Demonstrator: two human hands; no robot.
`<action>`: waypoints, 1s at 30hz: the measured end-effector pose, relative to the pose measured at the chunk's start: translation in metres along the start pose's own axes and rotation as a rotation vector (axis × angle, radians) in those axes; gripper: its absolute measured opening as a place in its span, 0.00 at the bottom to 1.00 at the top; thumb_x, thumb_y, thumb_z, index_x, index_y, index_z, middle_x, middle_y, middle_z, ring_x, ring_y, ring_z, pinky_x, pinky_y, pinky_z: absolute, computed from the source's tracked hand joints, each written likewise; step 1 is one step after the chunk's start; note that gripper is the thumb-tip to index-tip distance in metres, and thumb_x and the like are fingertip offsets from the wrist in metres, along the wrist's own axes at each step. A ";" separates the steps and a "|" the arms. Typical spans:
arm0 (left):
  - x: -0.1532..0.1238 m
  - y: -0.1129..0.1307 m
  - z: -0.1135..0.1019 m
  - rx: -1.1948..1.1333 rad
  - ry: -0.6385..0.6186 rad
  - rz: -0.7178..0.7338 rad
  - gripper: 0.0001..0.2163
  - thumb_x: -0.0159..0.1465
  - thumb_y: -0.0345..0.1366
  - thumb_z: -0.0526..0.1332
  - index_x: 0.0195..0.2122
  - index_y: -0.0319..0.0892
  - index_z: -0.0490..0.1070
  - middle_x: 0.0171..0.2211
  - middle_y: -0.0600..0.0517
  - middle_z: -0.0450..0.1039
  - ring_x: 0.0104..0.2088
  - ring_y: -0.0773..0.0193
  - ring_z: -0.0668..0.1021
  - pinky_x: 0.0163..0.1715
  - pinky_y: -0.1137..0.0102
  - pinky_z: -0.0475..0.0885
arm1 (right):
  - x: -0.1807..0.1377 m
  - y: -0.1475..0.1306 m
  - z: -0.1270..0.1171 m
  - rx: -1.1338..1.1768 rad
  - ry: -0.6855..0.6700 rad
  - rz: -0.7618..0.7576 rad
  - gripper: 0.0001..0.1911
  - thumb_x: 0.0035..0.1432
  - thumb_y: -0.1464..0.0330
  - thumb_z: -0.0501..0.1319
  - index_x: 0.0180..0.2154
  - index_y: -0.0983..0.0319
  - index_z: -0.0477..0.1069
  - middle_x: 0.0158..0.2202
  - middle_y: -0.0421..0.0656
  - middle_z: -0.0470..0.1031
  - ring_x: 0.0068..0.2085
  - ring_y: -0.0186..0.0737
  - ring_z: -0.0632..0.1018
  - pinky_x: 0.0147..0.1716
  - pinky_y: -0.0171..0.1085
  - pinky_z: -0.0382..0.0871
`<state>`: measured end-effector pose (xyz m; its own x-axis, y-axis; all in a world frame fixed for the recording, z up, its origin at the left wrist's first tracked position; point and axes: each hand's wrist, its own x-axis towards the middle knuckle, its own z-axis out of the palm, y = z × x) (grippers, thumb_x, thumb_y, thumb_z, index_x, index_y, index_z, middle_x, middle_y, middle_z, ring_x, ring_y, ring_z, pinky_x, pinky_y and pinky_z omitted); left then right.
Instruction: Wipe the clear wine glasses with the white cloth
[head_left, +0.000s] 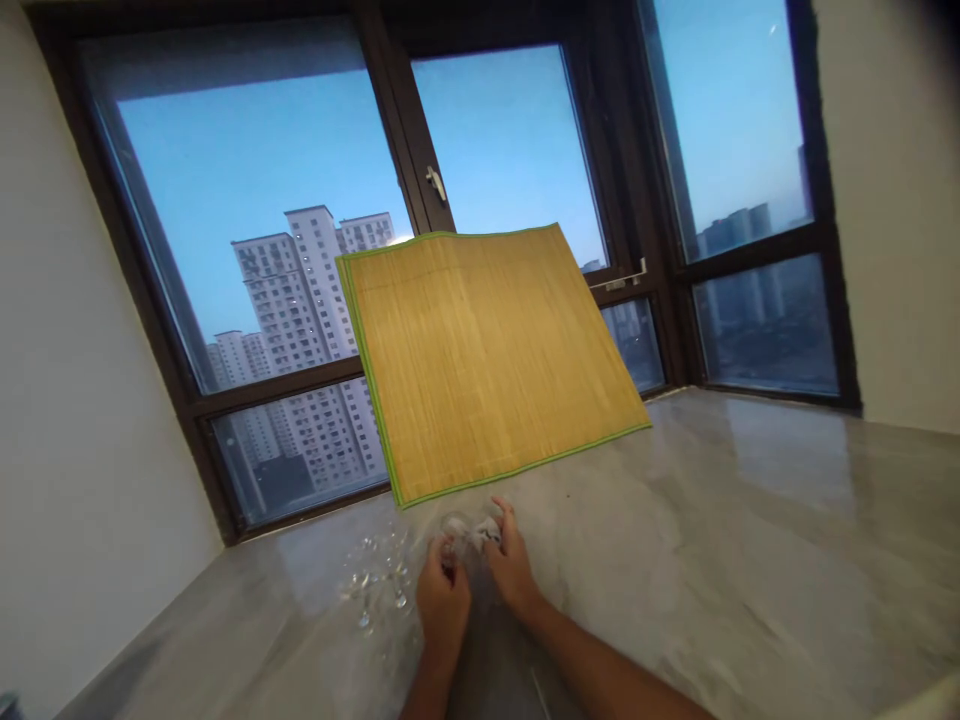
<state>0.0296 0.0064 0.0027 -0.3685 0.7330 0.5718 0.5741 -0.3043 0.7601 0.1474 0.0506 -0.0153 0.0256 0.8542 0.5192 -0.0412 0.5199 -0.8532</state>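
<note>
Above the stone ledge, my left hand (443,598) is closed around a clear glass (454,524). Its outline is faint, so I cannot make out its full shape. Close beside it on the right, my right hand (514,572) holds a crumpled white cloth (487,531), with one finger stretched forward. The cloth is near the glass, and whether they touch is hard to see. Left of my hands, several small clear glasses (366,582) stand together, blurred and full of reflections.
A yellow woven mat (487,350) with green edging leans against the window, just beyond my hands. The glossy marbled ledge (675,530) spreads under everything. Dark window frames (405,130) with a handle (436,184) rise behind, and a white wall (82,330) bounds the left.
</note>
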 end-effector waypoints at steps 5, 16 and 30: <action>-0.002 -0.004 0.000 -0.039 -0.031 -0.044 0.11 0.54 0.35 0.59 0.39 0.45 0.73 0.28 0.53 0.74 0.30 0.58 0.74 0.33 0.69 0.62 | -0.004 -0.023 -0.003 -0.015 0.090 -0.107 0.30 0.51 0.75 0.51 0.57 0.58 0.54 0.28 0.35 0.65 0.28 0.37 0.69 0.30 0.35 0.65; 0.007 0.012 -0.015 -0.121 -0.023 -0.006 0.10 0.55 0.33 0.57 0.37 0.42 0.72 0.30 0.52 0.75 0.32 0.60 0.75 0.34 0.69 0.66 | -0.023 -0.070 0.000 0.127 0.011 -0.357 0.28 0.55 0.73 0.53 0.58 0.58 0.54 0.34 0.39 0.71 0.31 0.38 0.72 0.34 0.38 0.69; -0.002 0.024 -0.025 -0.120 0.059 0.205 0.14 0.53 0.31 0.57 0.41 0.44 0.69 0.27 0.57 0.71 0.27 0.65 0.75 0.29 0.72 0.67 | -0.033 -0.089 -0.008 0.075 -0.004 -0.580 0.33 0.56 0.72 0.55 0.63 0.58 0.51 0.39 0.42 0.72 0.35 0.40 0.74 0.39 0.43 0.72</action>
<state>0.0262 -0.0180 0.0277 -0.2976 0.6128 0.7321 0.5512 -0.5158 0.6558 0.1580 -0.0235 0.0429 0.0608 0.4300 0.9008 -0.0918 0.9010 -0.4239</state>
